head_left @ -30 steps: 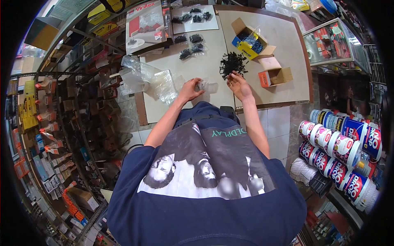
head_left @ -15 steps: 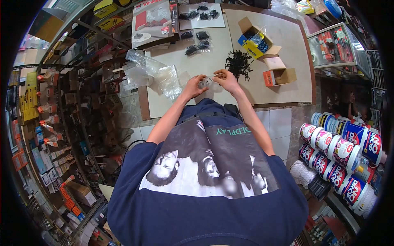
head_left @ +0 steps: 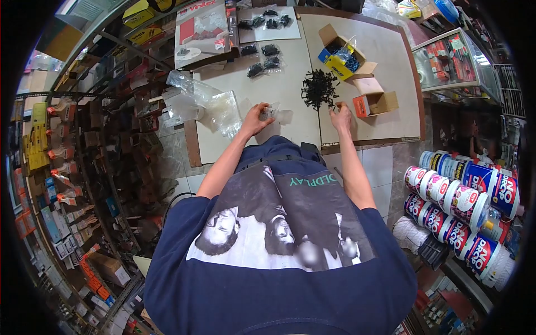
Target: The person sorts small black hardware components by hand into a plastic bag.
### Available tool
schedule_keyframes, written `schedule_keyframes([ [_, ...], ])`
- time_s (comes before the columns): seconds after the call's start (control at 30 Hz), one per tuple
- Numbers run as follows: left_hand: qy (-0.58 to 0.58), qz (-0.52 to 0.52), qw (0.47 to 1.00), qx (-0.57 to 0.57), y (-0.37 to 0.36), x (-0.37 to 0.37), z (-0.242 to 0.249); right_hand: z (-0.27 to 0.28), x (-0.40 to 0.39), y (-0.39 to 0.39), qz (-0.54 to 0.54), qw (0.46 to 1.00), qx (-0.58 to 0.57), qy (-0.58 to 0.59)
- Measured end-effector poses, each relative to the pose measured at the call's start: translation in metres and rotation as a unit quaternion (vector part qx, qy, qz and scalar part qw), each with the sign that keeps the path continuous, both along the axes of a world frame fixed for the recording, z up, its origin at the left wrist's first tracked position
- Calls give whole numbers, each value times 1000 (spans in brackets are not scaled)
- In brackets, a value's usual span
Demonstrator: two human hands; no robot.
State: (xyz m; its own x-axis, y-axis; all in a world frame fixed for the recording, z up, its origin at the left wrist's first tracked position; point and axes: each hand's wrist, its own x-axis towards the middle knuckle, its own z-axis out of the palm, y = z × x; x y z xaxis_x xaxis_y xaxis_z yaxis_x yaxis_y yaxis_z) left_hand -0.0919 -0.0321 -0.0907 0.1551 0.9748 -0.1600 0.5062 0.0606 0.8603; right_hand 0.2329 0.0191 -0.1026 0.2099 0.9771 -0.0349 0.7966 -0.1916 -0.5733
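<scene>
My left hand [head_left: 257,119] is closed on a small clear plastic bag [head_left: 271,110] over the near part of the table; what is inside the bag, if anything, I cannot make out. To the right, my right hand [head_left: 341,118] is at the lower right edge of a pile of small black pieces [head_left: 319,89] that look like screws. Its thumb and forefinger appear apart, with nothing visible held between them. Several packed clear bags of black pieces [head_left: 270,50] lie farther back on the table.
An opened yellow-blue box [head_left: 340,64] with blue pieces and an opened orange box [head_left: 365,106] stand right of the pile. Loose clear bags [head_left: 223,114] lie at left, below a large Vinilex box [head_left: 202,33]. Paint tubs [head_left: 469,204] are stacked at right; shelving [head_left: 78,167] lines the left.
My right hand has left the plastic bag and moved right to the pile's edge. My left hand, still on the bag, has shifted slightly left. The view has shifted a little.
</scene>
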Motion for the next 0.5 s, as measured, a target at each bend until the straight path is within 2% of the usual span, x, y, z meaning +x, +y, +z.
schedule_keyframes([
  [0.13, -6, 2, 1000, -27, 2, -2, -5, -4, 4, -3, 41, 999, 32, 7],
  [0.33, -5, -5, 1000, -18, 0, -4, -6, -15, 8, -5, -26, 1000, 4, -9],
  [0.5, 6, -10, 1000, -11, 0, -3, -7, -3, 9, -8, -83, 995, 0, 58],
])
